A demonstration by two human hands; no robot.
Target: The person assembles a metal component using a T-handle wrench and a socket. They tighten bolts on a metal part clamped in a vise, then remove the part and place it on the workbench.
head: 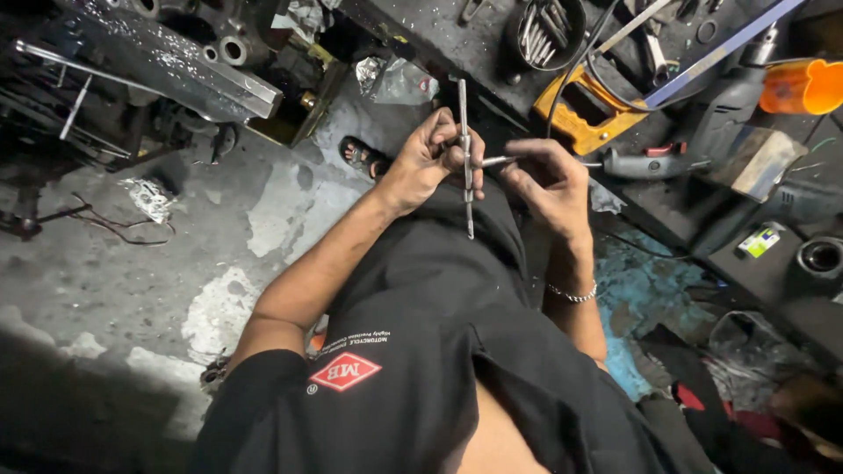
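The left hand (430, 158) is gripping a slim metal rod (466, 158), its long axis running upright, just left of the yellow saw handle (580, 118). The right hand (549, 180) is pinching a short metal pin (496, 161), pointing crosswise at the rod's middle.

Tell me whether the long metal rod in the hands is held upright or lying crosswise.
Upright in view: the metal rod runs top to bottom through the left hand.

a grimy repair workshop: power drill (645, 162), handsaw (580, 114), engine parts (219, 35)
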